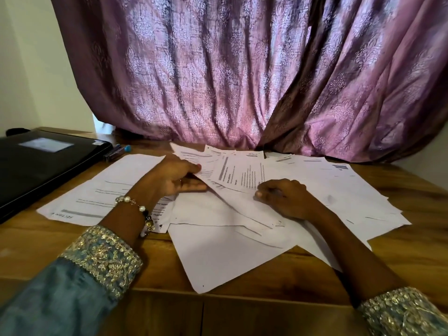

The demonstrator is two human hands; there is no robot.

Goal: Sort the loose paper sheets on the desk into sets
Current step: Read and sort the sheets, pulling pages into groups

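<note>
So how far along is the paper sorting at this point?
Early. Done: possibly one set started, the white printed sheets lying fairly flat beside the black laptop, though I can't confirm that. In hand: the left hand pinches the edge of a lifted printed sheet while the right hand rests on the pile. Left: most of the loose overlapping white papers still fanned across the wooden desk.

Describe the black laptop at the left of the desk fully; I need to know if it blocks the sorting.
The black laptop lies closed and flat on the wooden desk, at its far left, partly cut off by the frame. Its lid looks matte, with a pale rectangular label. No hand touches it; the nearest paper sheet lies just to its right, not visibly overlapping.
</note>
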